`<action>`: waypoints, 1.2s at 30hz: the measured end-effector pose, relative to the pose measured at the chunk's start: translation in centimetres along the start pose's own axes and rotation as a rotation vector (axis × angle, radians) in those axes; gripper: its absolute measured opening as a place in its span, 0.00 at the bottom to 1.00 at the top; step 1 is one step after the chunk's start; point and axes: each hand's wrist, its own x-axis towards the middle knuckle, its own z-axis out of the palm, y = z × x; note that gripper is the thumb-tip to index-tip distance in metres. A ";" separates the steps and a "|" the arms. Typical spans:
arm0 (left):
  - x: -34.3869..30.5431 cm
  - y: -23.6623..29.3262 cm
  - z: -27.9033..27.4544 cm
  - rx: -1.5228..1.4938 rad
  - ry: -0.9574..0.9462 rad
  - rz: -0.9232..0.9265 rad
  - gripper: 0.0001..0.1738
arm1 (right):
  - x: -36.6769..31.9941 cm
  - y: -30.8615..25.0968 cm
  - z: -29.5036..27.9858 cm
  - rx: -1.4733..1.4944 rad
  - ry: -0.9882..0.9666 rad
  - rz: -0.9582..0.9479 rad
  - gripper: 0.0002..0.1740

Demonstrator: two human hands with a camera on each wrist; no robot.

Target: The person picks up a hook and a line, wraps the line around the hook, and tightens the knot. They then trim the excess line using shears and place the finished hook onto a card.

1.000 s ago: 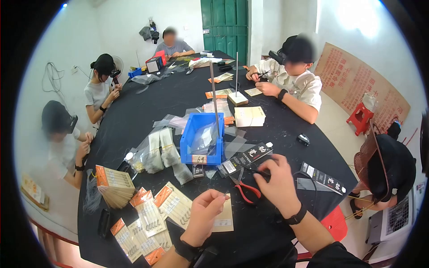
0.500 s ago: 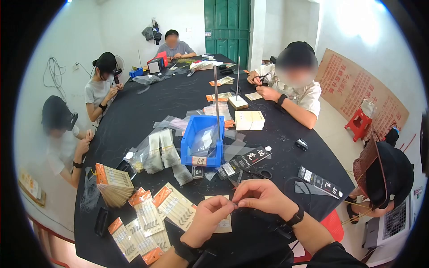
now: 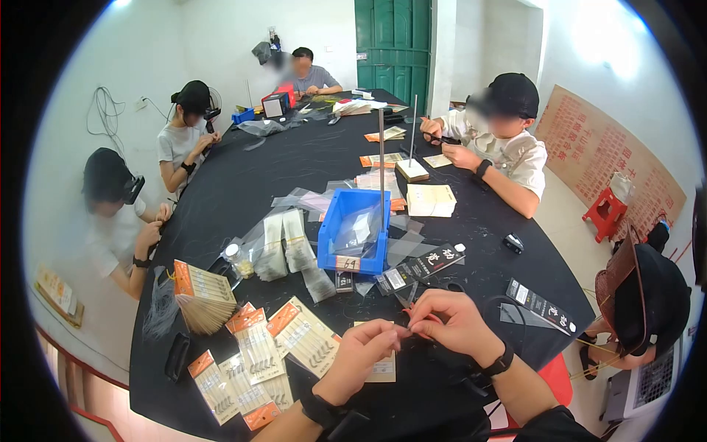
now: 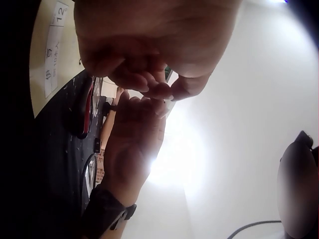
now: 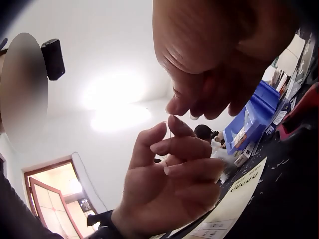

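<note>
Both hands meet fingertip to fingertip above the near table edge in the head view. My left hand (image 3: 361, 361) pinches a thin line (image 5: 170, 133), which runs up to the fingertips of my right hand (image 3: 453, 324), also pinched together. How far the line extends is hidden by the fingers. Beneath the left hand lies a pale card (image 3: 384, 370). Red-handled pliers are partly covered by the right hand, their red handles (image 5: 299, 113) showing in the right wrist view. Beside the left wrist, hook cards with orange tops (image 3: 303, 335) are spread out.
Beyond the hands stand a blue bin (image 3: 352, 264) and a metal rod (image 3: 382, 155). Black packages (image 3: 541, 306) lie to the right, a fanned card bundle (image 3: 202, 295) and clear bags (image 3: 283, 247) to the left. Several people sit around the black table (image 3: 287, 166).
My right hand has moved left, away from the scissors and pliers, to meet my left fingertips. The head view has shifted slightly, so the scene sits further right.
</note>
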 end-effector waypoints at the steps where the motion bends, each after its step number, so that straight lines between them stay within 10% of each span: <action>1: 0.1 0.0 0.0 0.015 0.032 0.008 0.11 | 0.0 -0.1 -0.1 -0.026 0.039 0.027 0.04; 14: 0.1 1.0 -1.0 0.052 0.421 0.259 0.11 | 0.3 -0.1 -2.7 -0.289 0.317 -0.177 0.08; 17: 0.4 1.1 -0.6 0.711 0.319 0.626 0.09 | 0.1 -0.9 -1.7 -0.275 0.131 -0.239 0.09; 28: 0.3 0.5 -0.3 0.669 0.048 0.436 0.05 | 0.1 -1.2 0.0 -0.326 0.018 -0.276 0.09; 36: 0.5 0.3 -0.1 0.395 0.216 0.441 0.05 | 1.0 -1.6 -0.6 -0.344 0.097 -0.193 0.09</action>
